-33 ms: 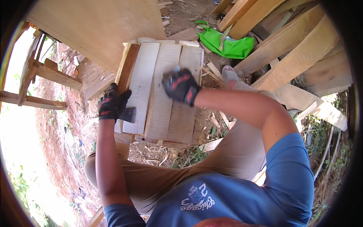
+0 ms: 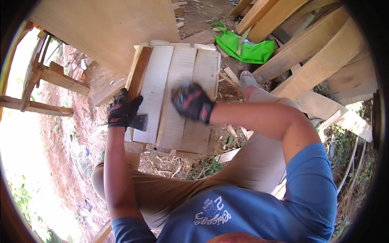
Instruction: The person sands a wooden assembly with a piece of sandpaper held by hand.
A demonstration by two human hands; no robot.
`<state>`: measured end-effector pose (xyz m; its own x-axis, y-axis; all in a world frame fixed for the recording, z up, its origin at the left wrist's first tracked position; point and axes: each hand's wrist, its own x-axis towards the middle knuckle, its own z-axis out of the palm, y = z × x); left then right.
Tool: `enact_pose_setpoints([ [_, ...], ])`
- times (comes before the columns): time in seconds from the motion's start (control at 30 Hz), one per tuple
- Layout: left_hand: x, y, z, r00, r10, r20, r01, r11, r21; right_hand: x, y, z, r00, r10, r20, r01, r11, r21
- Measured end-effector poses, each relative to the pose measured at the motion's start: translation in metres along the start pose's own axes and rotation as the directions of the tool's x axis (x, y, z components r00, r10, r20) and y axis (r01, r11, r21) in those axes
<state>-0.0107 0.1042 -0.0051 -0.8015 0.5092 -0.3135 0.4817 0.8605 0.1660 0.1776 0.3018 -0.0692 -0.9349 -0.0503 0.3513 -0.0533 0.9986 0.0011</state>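
Note:
My left hand (image 2: pixel 122 108), in a black glove with red marks, closes around the near end of a dark brown wooden strip (image 2: pixel 140 72). The strip lies along the left side of a low stand topped with pale boards (image 2: pixel 153 87). Beside the left palm, a dark, flat, blade-like piece (image 2: pixel 139 122) rests over the boards; its other end is hidden. My right hand (image 2: pixel 192 103), gloved alike and blurred by motion, is curled over the middle boards. A small greyish bit (image 2: pixel 186 84) shows at its knuckles, too smeared to name.
A large plywood sheet (image 2: pixel 109 32) stands beyond the stand on the left. Long planks (image 2: pixel 308 52) lean at the far right, near a bright green bag (image 2: pixel 245 47). Wood scraps (image 2: pixel 231 75) litter the ground. At the left is a rough wooden frame (image 2: pixel 65 79). My legs straddle the near side.
My right hand has shifted slightly left and down over the boards. The left hand keeps its hold on the strip, and the whole view has drifted a little.

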Motion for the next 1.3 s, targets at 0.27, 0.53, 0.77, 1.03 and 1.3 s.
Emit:
enact_pose_setpoints([
  [0.27,0.002,0.004,-0.01,0.998,0.048,0.038,-0.048,0.999,-0.015,0.022,0.065,0.013,0.95,-0.259,0.176,0.238,0.962,0.131],
  [0.53,0.01,-0.013,0.012,0.997,0.019,-0.077,-0.017,0.999,0.028,-0.022,-0.035,-0.001,0.861,-0.472,-0.193,0.508,0.769,0.388],
  [0.77,0.005,0.012,-0.001,0.998,-0.024,0.058,0.017,0.994,0.111,-0.016,-0.014,0.004,0.877,-0.477,-0.06,0.468,0.818,0.334],
  [1.03,0.011,-0.004,0.004,1.0,0.024,0.007,-0.024,0.997,0.068,-0.015,-0.019,-0.008,0.895,-0.437,-0.089,0.439,0.827,0.35],
  [1.3,0.012,-0.009,0.036,0.906,0.189,-0.38,-0.178,0.982,0.063,0.015,0.088,0.016,0.998,0.061,0.002,-0.06,0.991,-0.118],
])
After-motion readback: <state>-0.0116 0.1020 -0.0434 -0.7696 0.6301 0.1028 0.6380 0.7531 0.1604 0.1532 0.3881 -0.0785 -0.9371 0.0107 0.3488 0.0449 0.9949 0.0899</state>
